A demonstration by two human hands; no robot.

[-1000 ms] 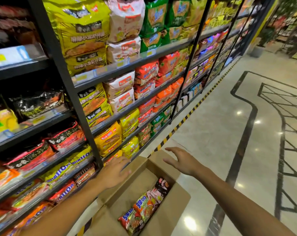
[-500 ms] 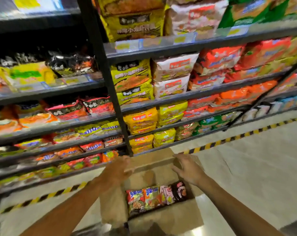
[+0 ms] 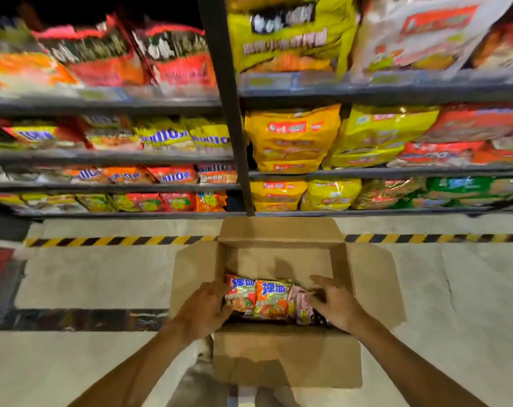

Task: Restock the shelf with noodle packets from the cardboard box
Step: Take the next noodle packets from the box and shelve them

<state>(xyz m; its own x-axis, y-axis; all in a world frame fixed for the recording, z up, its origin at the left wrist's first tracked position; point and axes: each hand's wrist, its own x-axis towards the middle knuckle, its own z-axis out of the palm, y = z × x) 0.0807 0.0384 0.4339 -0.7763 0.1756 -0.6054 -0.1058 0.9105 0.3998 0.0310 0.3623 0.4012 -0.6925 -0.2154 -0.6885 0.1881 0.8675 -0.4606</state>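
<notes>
An open cardboard box (image 3: pixel 287 356) stands on the floor in front of the shelf (image 3: pixel 366 173). A row of noodle packets (image 3: pixel 267 301), orange with blue lettering and a pink one at the right, lies inside it. My left hand (image 3: pixel 205 309) reaches into the box and its fingers curl round the left end of the row. My right hand (image 3: pixel 334 306) is at the row's right end, fingers spread and touching the pink packet, thumb lifted. The far part of the box floor is bare cardboard.
Shelves full of yellow, orange, red and green noodle bags fill the upper view, split by a black upright post (image 3: pixel 234 127). A yellow-black hazard stripe (image 3: pixel 117 240) runs along the floor at the shelf's foot. The box flaps (image 3: pixel 375 283) spread out sideways.
The view has swung from along the aisle to facing the shelf and down onto the box. Both hands have dropped from the box's rim into it, onto the packets.
</notes>
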